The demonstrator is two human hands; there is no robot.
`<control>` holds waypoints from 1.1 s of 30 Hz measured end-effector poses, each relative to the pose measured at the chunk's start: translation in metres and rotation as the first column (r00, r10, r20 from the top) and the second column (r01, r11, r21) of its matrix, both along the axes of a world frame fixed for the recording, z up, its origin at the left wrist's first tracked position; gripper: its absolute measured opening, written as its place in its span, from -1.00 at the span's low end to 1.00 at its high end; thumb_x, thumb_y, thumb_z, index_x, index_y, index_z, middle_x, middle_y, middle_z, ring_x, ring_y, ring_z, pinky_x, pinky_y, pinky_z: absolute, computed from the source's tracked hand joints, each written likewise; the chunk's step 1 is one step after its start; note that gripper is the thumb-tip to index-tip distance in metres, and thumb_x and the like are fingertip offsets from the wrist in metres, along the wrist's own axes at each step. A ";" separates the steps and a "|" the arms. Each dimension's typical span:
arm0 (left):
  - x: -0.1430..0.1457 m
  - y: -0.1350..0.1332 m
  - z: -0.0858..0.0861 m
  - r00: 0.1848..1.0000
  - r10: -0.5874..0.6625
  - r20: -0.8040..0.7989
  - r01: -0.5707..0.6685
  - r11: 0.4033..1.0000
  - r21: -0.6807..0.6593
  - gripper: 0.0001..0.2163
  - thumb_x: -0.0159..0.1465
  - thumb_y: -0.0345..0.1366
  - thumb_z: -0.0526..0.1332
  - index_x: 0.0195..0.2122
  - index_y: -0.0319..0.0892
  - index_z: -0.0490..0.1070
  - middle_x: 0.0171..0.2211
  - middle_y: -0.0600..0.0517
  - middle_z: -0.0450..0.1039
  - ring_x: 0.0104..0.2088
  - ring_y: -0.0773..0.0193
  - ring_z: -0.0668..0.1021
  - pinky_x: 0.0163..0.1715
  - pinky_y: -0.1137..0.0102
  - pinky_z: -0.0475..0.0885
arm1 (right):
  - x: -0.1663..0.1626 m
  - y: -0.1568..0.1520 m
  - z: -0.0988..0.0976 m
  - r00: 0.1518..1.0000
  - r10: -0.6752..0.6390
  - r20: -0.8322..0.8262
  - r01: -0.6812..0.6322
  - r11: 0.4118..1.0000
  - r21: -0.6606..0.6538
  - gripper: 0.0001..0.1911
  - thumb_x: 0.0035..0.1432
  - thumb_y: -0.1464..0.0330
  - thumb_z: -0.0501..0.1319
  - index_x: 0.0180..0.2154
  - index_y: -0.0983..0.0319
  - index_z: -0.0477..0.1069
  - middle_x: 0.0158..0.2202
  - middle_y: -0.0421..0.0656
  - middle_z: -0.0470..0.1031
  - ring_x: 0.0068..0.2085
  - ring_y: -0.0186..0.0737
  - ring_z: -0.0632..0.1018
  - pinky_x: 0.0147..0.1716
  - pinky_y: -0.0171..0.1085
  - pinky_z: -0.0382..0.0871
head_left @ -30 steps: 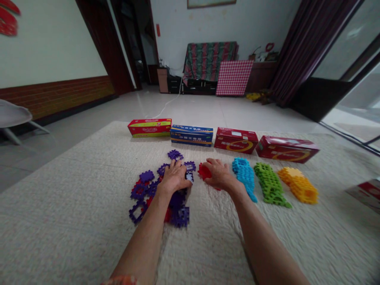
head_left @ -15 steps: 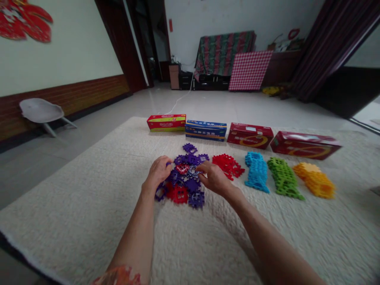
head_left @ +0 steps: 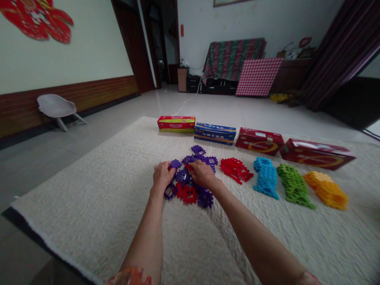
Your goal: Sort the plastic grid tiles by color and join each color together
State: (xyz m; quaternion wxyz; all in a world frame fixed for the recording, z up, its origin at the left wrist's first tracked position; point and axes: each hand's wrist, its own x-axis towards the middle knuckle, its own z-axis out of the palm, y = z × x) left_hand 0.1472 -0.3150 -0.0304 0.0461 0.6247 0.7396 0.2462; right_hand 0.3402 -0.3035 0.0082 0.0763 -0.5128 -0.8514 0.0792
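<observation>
Purple and red toothed plastic building pieces lie in a mixed heap (head_left: 183, 177) in front of me. At the heap's left edge, my left hand (head_left: 162, 174) is closed with its fingertips on a purple piece (head_left: 175, 163). My right hand (head_left: 202, 173) reaches over the heap from the right, fingers bent and closed around a red piece (head_left: 189, 167), mostly covered. To the right lie a loose red pile (head_left: 236, 170), then blue pieces (head_left: 265, 178), green pieces (head_left: 294, 186) and orange-yellow pieces (head_left: 328, 190), each in an overlapping row.
Behind the pieces stand a red-and-yellow box (head_left: 176, 124), a blue box (head_left: 215, 133) and two dark red boxes (head_left: 259, 141) along the pale quilted mat (head_left: 113, 178). A grey chair (head_left: 56, 107) is at the far left, beyond the mat.
My right hand has moved left and inward over the heap, onto a red piece. More of the purple piece shows at my left fingertips. The whole view has shifted slightly.
</observation>
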 end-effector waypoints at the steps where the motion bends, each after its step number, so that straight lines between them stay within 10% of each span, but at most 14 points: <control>1: 0.001 0.000 0.001 1.000 0.002 -0.005 -0.002 1.000 -0.020 -0.67 0.21 -0.20 0.18 -0.03 -0.18 0.48 -0.09 -0.11 0.55 -0.06 0.11 0.54 0.02 0.29 0.35 | 0.000 0.001 0.000 1.000 -0.003 0.002 0.003 1.000 -0.005 -0.67 0.21 0.41 0.08 -0.01 0.18 0.43 -0.04 0.01 0.45 -0.06 -0.06 0.50 -0.14 -0.19 0.34; 8: 0.005 0.002 0.008 1.000 0.020 0.024 -0.017 0.991 -0.133 -0.62 0.14 -0.21 0.25 0.00 -0.15 0.47 -0.15 -0.13 0.53 -0.14 0.14 0.55 -0.12 0.35 0.39 | 0.002 0.006 -0.002 0.999 -0.005 -0.034 0.004 1.000 -0.005 -0.73 0.26 0.37 0.07 -0.09 0.16 0.49 -0.07 -0.03 0.48 -0.09 -0.13 0.51 -0.12 -0.23 0.33; 19: -0.002 0.009 0.012 0.904 -0.039 0.425 0.062 0.997 -0.039 -0.70 0.05 -0.40 0.18 -0.18 -0.18 0.57 -0.38 0.03 0.57 -0.39 0.29 0.55 -0.35 0.45 0.42 | 0.028 -0.001 -0.021 0.792 0.097 -0.602 0.042 0.976 0.212 -0.72 0.21 0.43 0.04 -0.17 0.25 0.50 -0.21 -0.04 0.54 -0.16 -0.19 0.52 -0.11 -0.27 0.35; 27: 0.025 0.005 0.037 0.839 -0.115 0.532 -0.010 0.974 0.226 -0.77 0.10 -0.25 0.21 -0.26 -0.16 0.57 -0.31 0.06 0.60 -0.31 0.29 0.56 -0.23 0.46 0.44 | 0.062 -0.042 -0.045 0.496 -0.139 -0.857 0.055 0.990 -0.129 -0.75 0.09 0.25 0.18 -0.21 0.22 0.47 -0.39 -0.20 0.54 -0.40 -0.27 0.51 -0.39 -0.31 0.38; 33: 0.096 -0.009 0.038 0.746 -0.316 0.586 0.247 0.949 0.197 -0.76 0.13 -0.31 0.20 -0.20 -0.18 0.57 -0.36 0.06 0.60 -0.38 0.30 0.57 -0.30 0.44 0.46 | 0.087 -0.062 -0.043 0.299 -0.250 -0.921 -0.002 0.965 -0.263 -0.67 0.05 0.22 0.23 -0.15 0.24 0.47 -0.31 -0.16 0.56 -0.38 -0.26 0.53 -0.38 -0.30 0.41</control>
